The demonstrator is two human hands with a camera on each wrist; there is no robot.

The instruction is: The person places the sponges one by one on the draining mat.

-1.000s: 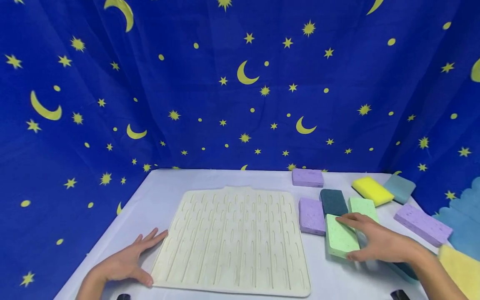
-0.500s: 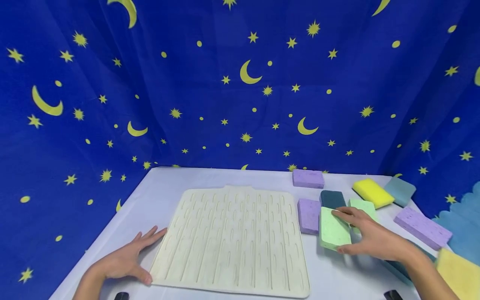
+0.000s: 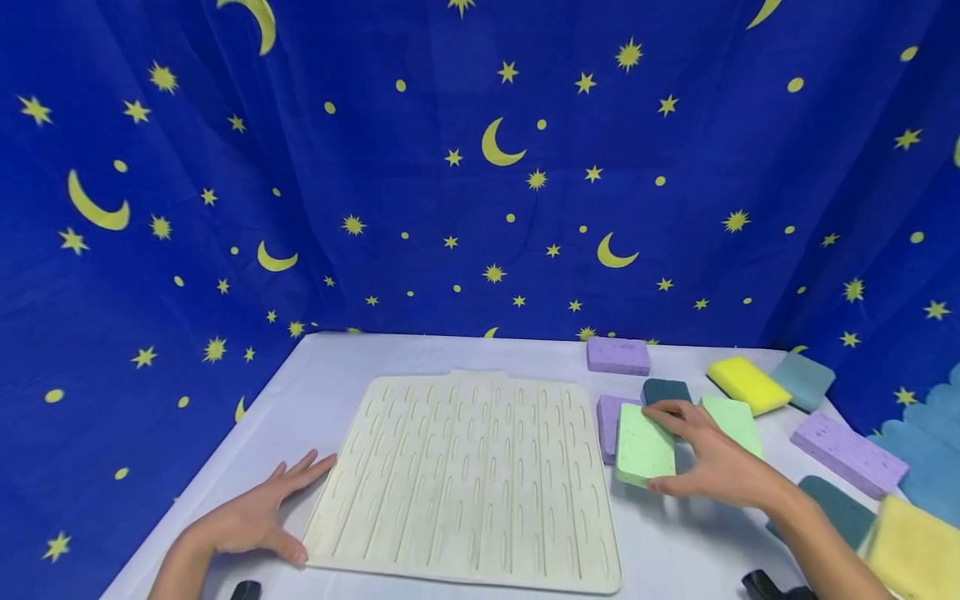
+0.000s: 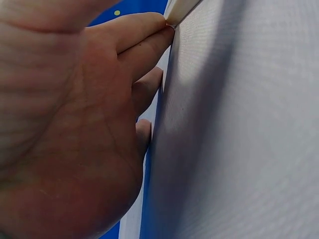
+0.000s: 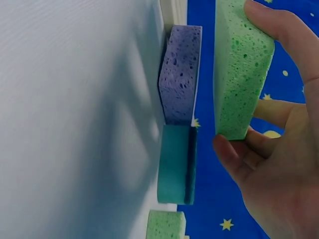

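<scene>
A light green sponge (image 3: 645, 446) is gripped by my right hand (image 3: 708, 458), thumb on its near edge and fingers on the far one. In the right wrist view the green sponge (image 5: 244, 69) hangs above the white table, and it overlaps a purple sponge (image 3: 609, 425) in the head view. My left hand (image 3: 251, 517) lies with spread, straight fingers at the left edge of a cream ridged mat (image 3: 465, 483). Its thumb touches the near left corner of that mat, and in the left wrist view the fingertips (image 4: 162, 24) meet the mat's edge.
Right of the mat lie another green sponge (image 3: 735, 421), a dark teal sponge (image 3: 666, 392) and a purple one (image 3: 618, 356). Farther right are a yellow sponge (image 3: 748, 385), a grey-blue one (image 3: 802, 381), a purple one (image 3: 847, 454) and a pale yellow one (image 3: 915, 550).
My right hand has carried the green sponge left and slightly away from me, off its spot to overlap the purple sponge beside the mat. The left hand has stayed at the mat's edge.
</scene>
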